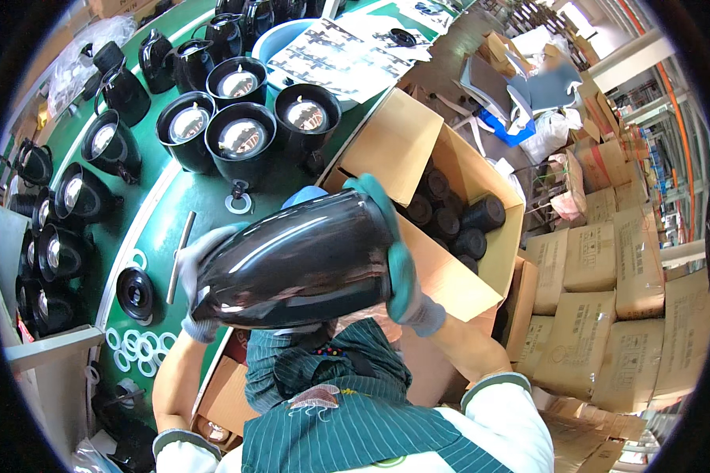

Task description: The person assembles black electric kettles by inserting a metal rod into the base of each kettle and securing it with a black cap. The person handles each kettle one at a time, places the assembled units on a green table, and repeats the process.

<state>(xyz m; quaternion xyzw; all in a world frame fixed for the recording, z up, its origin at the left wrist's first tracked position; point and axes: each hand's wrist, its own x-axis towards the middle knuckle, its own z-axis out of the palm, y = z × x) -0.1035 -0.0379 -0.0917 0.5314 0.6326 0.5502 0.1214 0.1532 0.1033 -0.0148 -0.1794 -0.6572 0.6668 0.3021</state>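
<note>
Between my two gloved hands lies a glossy black jug body (300,260), held sideways in front of my chest. My left hand (197,268), in a grey glove, grips its left end. At the other end, my right hand (400,264), in a green and grey glove, is wrapped round the wider base. A thin metal rod (181,256) lies on the green table (162,205) just beyond my left hand. Close by are a round black lid (135,294) and several white rings (142,347). The jug's underside is hidden.
Open black jugs with shiny liners (242,138) stand on the table's far side, more along its left. Behind them is a blue basin (280,39) with printed sheets (331,59). An open carton (497,236) holds black cylindrical parts (446,223). Stacked cartons (599,315) fill the right.
</note>
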